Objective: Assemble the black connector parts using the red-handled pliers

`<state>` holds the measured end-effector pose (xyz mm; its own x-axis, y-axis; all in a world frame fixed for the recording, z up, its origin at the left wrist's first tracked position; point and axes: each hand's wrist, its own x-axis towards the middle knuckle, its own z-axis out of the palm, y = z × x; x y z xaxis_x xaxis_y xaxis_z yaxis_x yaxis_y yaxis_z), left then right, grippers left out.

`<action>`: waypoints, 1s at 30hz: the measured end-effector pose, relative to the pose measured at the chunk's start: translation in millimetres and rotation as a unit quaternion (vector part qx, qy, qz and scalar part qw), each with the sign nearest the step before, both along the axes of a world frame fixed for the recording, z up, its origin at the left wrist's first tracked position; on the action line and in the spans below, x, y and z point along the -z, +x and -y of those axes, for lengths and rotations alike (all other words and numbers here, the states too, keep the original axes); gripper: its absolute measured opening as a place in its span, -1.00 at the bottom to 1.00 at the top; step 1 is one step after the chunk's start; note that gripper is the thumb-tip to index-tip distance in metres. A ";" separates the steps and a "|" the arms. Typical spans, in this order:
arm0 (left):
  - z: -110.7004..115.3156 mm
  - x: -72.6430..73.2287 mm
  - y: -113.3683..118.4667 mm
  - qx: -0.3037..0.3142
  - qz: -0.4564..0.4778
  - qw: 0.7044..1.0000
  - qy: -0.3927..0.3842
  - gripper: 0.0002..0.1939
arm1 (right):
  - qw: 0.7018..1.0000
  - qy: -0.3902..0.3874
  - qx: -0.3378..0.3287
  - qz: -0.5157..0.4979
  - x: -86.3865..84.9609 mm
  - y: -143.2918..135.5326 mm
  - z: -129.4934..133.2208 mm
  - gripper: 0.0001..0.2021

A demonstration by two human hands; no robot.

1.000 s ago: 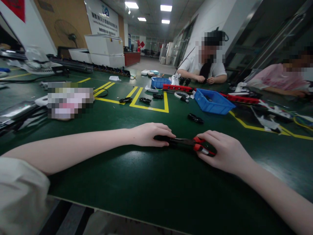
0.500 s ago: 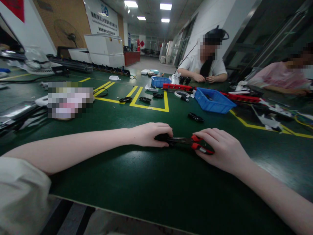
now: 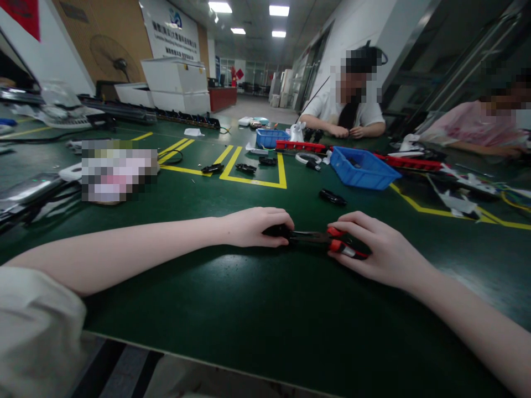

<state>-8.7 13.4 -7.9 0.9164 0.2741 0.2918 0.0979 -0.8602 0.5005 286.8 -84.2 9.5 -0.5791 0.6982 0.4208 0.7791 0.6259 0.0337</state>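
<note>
My left hand [image 3: 263, 226] is wrapped round a small black part [image 3: 275, 231] just above the green table [image 3: 257, 309]. My right hand [image 3: 369, 246] grips the red and black handles of long-nosed pliers [image 3: 311, 237], whose jaws point left and reach the black part. Beyond the pliers, a loose black piece [image 3: 332, 197] lies on the table. Farther off, several similar black pieces [image 3: 246, 168] lie in and beside a yellow taped outline.
A blue bin [image 3: 365, 168] and a smaller blue bin [image 3: 271, 137] stand across the table beside red strips [image 3: 301, 146]. At left lie a blurred pink item [image 3: 120, 174] and cabled devices. Two people sit on the far side.
My right hand and the pliers have shifted slightly right, and the handles look more spread. My left hand has hardly moved and still holds the black part.
</note>
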 end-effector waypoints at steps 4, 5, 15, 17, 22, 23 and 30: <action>0.3 0.1 -1.0 0.014 0.003 1.000 -0.001 -0.75 | 1.000 0.004 -0.009 -0.009 1.4 1.3 0.3 -0.63; 0.1 0.3 -1.3 0.019 0.005 1.000 -0.001 -0.75 | 1.000 0.000 -0.012 -0.014 2.0 1.5 0.3 -0.62; -0.5 0.1 -0.9 0.015 -0.003 1.000 -0.004 -0.75 | 0.999 0.003 -0.025 -0.025 3.4 0.5 0.4 -0.62; 0.4 -0.5 -0.7 0.006 -0.007 1.000 -0.011 -0.75 | 0.999 0.005 -0.021 -0.030 2.9 2.2 0.2 -0.63; 0.9 -0.3 -0.5 -0.003 -0.004 1.000 -0.026 -0.78 | 0.999 -0.011 -0.015 -0.044 3.4 7.1 -0.1 -0.65; 0.5 0.0 -0.4 0.006 0.000 1.000 -0.022 -0.82 | 0.999 -0.012 -0.016 -0.045 3.8 7.3 -0.3 -0.65; -0.6 0.6 -0.4 0.023 0.003 1.000 0.008 -0.91 | 0.999 -0.003 -0.027 -0.043 6.5 3.3 -0.7 -0.64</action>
<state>-9.2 14.0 -8.5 0.9263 0.2275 0.3005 0.0559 -0.8714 0.4874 290.1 -83.5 3.0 -0.5771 0.6698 0.4673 0.7445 0.6667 -0.0361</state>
